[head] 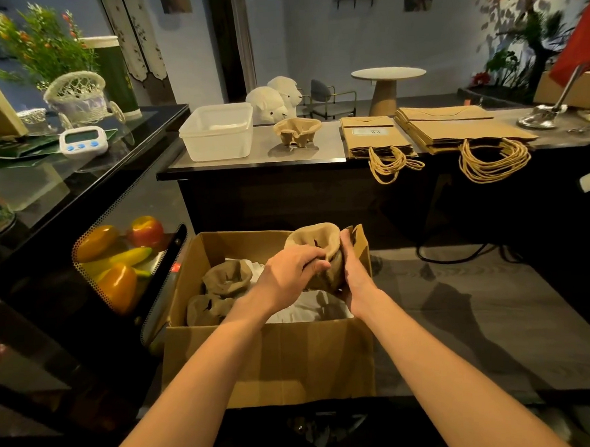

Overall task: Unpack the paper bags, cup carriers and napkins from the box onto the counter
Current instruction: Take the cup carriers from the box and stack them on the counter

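The person holds a moulded-pulp cup carrier (317, 242) in both hands, just above the far right corner of the open cardboard box (270, 361). The left hand (289, 273) reaches over the carrier's near side. Its fingers (310, 256) are curled down tightly and pinch the rim and the pocket below it. The right hand (354, 275) cups the carrier's right side and underside. Its fingers (346, 243) are bent round the outer wall, and their tips are hidden behind the pulp. Neither hand touches the box.

Inside the box, two more carriers (226, 280) lie against the left wall, one nearer the person than the other. They rest on white napkins (301, 310) that cover the bottom.

Beyond the box, a lone carrier (297, 131) stands upright on the counter (317, 152). To its left is a translucent plastic tub (218, 131). To its right, the paper bags (378, 135) lie flat in two side-by-side stacks, with their twine handles hanging over the counter's front edge. On the glass-topped case to the left sits a small white timer (82, 140).
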